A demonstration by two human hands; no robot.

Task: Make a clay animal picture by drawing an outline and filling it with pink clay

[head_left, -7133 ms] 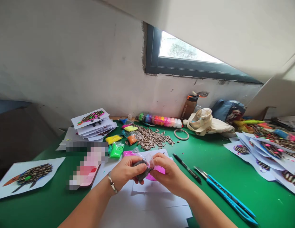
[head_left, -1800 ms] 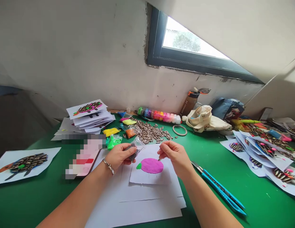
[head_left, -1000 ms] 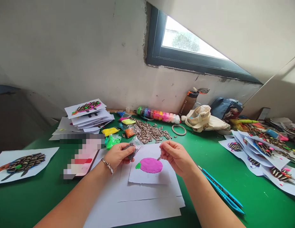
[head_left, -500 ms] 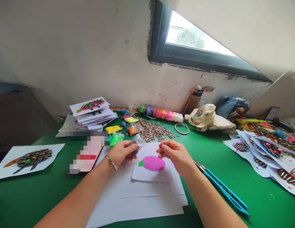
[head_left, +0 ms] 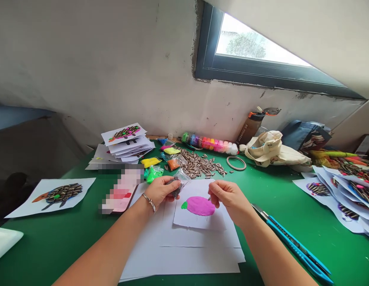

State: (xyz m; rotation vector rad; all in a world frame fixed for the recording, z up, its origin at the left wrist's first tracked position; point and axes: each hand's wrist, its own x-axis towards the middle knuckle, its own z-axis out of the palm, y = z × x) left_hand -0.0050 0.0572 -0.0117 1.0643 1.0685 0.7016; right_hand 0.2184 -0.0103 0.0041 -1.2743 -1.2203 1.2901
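My left hand (head_left: 164, 191) is closed around a small clear plastic bag (head_left: 182, 177) with dark clay inside. My right hand (head_left: 227, 196) is pinched at the fingertips, just above the right edge of a flattened purple clay oval (head_left: 200, 205). A tiny dark bit seems to show at those fingertips, too small to make out. Green clay (head_left: 184, 205) sits at the oval's left end, and thin pencil lines run below it. Both clay shapes are on a small white sheet (head_left: 184, 221), which lies over larger white papers (head_left: 172, 260).
Behind my hands are sunflower seeds (head_left: 199, 163), bagged clay (head_left: 154, 174) and a tape ring (head_left: 236, 163). A blue utility knife (head_left: 297, 242) lies right. Finished seed pictures (head_left: 64, 194) flank the table, and a phone (head_left: 120, 194), partly blurred, lies left.
The view has turned slightly left, bringing a white object in at the left edge. My right fingertips have dipped a little toward the purple oval. My left hand keeps its hold on the bag.
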